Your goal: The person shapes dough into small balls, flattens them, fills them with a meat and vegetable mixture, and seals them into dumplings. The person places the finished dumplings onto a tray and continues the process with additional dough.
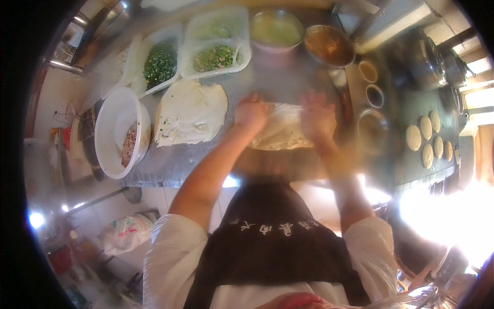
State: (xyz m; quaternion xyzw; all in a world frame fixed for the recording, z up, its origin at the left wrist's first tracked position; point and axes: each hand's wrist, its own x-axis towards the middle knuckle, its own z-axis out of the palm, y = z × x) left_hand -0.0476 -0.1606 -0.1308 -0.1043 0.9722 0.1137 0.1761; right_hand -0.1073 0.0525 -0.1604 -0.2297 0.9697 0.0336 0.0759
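A flattened sheet of dough (pixel 285 129) lies in front of me on the work surface, its near edge uneven. Curled over its left end is my left hand (pixel 251 114), fingers bent onto the dough. At the right end, my right hand (pixel 318 117) rests on or against the sheet. Motion blurs it, and its grip is unclear. To the left of my left hand a second, wider piece of dough (pixel 193 112) is spread out, with green flecks near its lower left corner.
Left stands a white bowl (pixel 104 131) with minced filling (pixel 130 145). Along the back are plastic tubs of chopped greens (pixel 160 65) and green mix (pixel 214 58), a yellowish bowl (pixel 276 31) and a reddish-brown one (pixel 330 45). Small bowls (pixel 374 95) and a griddle (pixel 409 166) with several flatbreads (pixel 413 138) stand right.
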